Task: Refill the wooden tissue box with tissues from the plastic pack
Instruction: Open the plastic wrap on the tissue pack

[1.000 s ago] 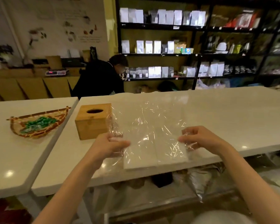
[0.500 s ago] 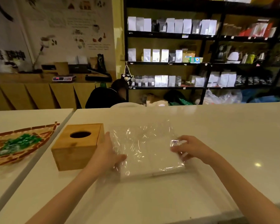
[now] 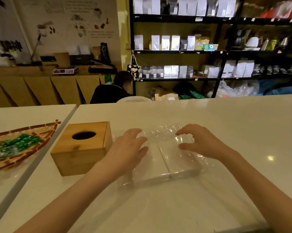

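Note:
The wooden tissue box stands on the white table, its oval slot on top dark. Just to its right lies the clear plastic pack, with two white tissue stacks side by side inside and crinkled film bunched at the far end. My left hand lies spread on the pack's left side, between pack and box. My right hand hovers curved over the pack's far right part, fingertips on the film, thumb apart from the fingers.
A woven boat-shaped basket with green wrapped sweets sits on the adjoining table at left. A person in black bends behind the table's far edge. Dark shelves of pouches fill the back wall.
The pack has come down from the near edge and now lies flat beside the box. Both hands have let go of its sides and spread over its top.

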